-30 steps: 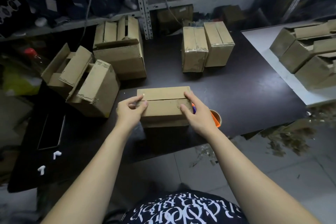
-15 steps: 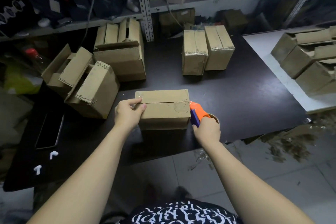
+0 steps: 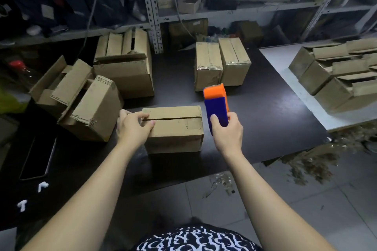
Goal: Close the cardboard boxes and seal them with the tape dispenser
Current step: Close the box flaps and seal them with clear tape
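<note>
At the middle of the frame a cardboard box [image 3: 175, 128] sat on the near part of a dark table [image 3: 265, 112]. Its two top flaps were folded down, with a thin dark seam open between them. The left hand [image 3: 132, 128] held the box's left end, with bent fingers on the far flap and the thumb pressed on the near flap beside the seam.

Just right of the box, the right hand [image 3: 227, 130] gripped a tape dispenser [image 3: 216, 106] and held it off the table. The thumb lay across its blue body and the fingers wrapped round the far side. Its orange head pointed away, towards the top of the frame. The dispenser stood close to the box's right end, but whether they touched could not be told. No brand name could be read on it.

Above centre, two taped boxes [image 3: 222, 65] stood side by side, their tape glossy. At left, several open boxes [image 3: 81, 100] lay tipped with loose flaps, and a larger carton [image 3: 126, 67] stood behind them. At right, more unsealed boxes [image 3: 336, 75] were stacked on a white table [image 3: 285, 71].

At the lower left edge a dark phone [image 3: 38, 159] lay flat. At the bottom, a black shirt [image 3: 193, 240] carried white script-like lettering too distorted to read. Marks on the cartons were too small to make out.
</note>
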